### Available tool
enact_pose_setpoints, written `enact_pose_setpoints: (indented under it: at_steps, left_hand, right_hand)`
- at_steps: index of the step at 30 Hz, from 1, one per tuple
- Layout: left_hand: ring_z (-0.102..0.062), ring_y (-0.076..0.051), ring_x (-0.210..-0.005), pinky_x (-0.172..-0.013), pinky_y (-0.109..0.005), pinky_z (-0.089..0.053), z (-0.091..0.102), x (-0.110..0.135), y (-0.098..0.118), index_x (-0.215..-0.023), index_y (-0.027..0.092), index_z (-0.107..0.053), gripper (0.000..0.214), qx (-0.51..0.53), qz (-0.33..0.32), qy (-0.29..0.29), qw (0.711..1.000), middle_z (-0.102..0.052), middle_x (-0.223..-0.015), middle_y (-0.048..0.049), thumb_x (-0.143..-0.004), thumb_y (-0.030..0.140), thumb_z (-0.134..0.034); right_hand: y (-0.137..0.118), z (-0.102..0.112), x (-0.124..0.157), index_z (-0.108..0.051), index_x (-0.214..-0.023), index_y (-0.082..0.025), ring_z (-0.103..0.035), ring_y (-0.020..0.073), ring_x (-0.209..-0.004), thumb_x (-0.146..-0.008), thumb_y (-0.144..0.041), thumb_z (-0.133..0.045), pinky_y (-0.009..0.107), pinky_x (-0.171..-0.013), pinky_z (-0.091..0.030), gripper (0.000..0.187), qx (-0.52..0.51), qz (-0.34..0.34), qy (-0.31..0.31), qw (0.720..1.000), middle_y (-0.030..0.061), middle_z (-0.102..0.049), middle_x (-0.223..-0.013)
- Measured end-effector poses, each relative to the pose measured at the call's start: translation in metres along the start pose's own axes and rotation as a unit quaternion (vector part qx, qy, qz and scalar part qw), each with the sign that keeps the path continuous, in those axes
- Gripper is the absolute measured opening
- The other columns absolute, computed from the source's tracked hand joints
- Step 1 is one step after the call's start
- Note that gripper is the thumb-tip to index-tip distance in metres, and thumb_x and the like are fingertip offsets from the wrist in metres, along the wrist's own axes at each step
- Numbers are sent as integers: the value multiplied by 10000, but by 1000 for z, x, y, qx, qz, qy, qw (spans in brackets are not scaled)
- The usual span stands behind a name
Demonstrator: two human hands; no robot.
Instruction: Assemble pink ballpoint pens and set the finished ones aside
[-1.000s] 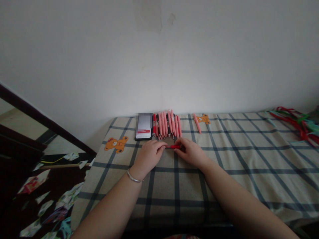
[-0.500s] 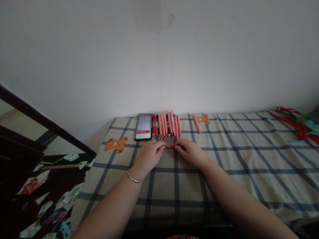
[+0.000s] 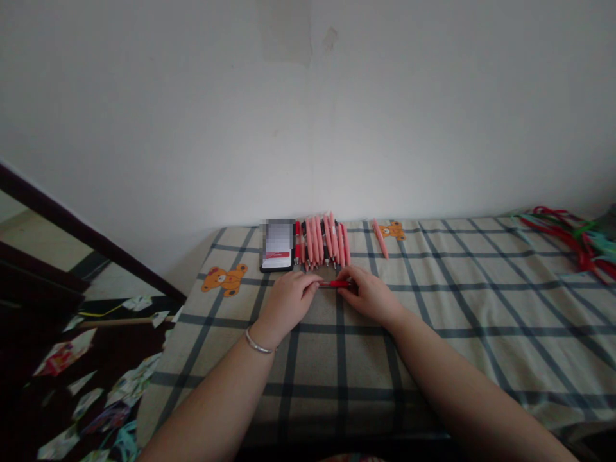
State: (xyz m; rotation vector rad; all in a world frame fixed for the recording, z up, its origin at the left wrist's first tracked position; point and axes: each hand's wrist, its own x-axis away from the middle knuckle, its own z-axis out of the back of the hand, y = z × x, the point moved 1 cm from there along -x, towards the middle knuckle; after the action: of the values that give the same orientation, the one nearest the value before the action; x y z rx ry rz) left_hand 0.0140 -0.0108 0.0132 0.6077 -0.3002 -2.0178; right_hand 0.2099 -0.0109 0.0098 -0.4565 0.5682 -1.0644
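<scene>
A red pen (image 3: 335,283) lies crosswise between my two hands, just above the checked cloth. My left hand (image 3: 289,300) pinches its left end with closed fingers. My right hand (image 3: 369,296) grips its right end, fingers curled. Right behind the hands, a row of several pink and red pens (image 3: 323,242) lies side by side near the wall. A phone (image 3: 278,245) with a lit screen lies at the left end of that row. One single pink pen (image 3: 380,239) lies apart to the right.
The checked cloth (image 3: 433,321) with bear prints covers the table up to the white wall. A heap of red and green cords (image 3: 572,240) lies at the far right. Paper scraps (image 3: 96,385) litter the dark floor to the left.
My hands closed a little over the red pen half a second ago, then drew slightly apart, so more of the pen shows between them now.
</scene>
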Motion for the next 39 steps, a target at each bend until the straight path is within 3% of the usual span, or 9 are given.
enact_pose_setpoints:
  at_steps: [4, 10, 16, 29, 35, 39]
  left_hand:
    - [-592, -169, -856, -770, -298, -437, 0, 0, -1, -970, 232, -657, 208, -1, 1, 3, 1000, -674, -919, -14, -877, 219, -470]
    - [-592, -167, -869, -780, -297, -437, -1, 0, -1, -983, 237, -652, 213, 2, 7, 2, 1000, -672, -936, -8, -883, 227, -463]
    - [-590, -168, -858, -772, -300, -433, -1, 0, -1, -972, 238, -657, 207, -5, 7, -1, 1000, -673, -918, -8, -877, 223, -473]
    - [-594, -168, -876, -791, -298, -441, 1, 0, 2, -974, 233, -660, 215, -1, 6, -1, 1000, -673, -930, -19, -874, 211, -470]
    - [-591, -166, -863, -775, -290, -439, -1, 0, 0, -967, 226, -655, 204, -5, 5, 6, 1000, -671, -924, -19, -875, 221, -473]
    - [-591, -168, -866, -779, -292, -437, -1, 0, 0, -977, 220, -654, 205, -8, 6, 4, 1000, -674, -935, -20, -873, 216, -478]
  right_hand:
    - [-2, 1, 1, -527, -1022, -203, -574, 145, -746, -784, -252, -554, 250, -648, -406, 244, 5, -15, -8, 1000, 23, -632, -892]
    - [-2, 2, -2, -565, -951, -207, -579, 161, -815, -881, -306, -440, 269, -703, -401, 174, 2, -14, -23, 1000, 28, -642, -896]
    - [1, 0, -2, -563, -916, -205, -569, 150, -746, -830, -266, -517, 249, -644, -383, 115, 18, -26, -27, 999, 17, -639, -847]
    - [1, -1, -1, -543, -942, -204, -577, 147, -739, -764, -222, -562, 243, -625, -401, 179, 19, -10, -13, 1000, 17, -632, -852]
    - [0, 0, -2, -559, -1053, -207, -595, 165, -860, -869, -322, -473, 277, -735, -428, 234, -1, -3, -25, 1000, 44, -651, -968]
    - [-1, 1, -3, -597, -992, -207, -588, 163, -875, -903, -315, -421, 276, -753, -423, 225, 6, 11, -32, 999, 39, -646, -952]
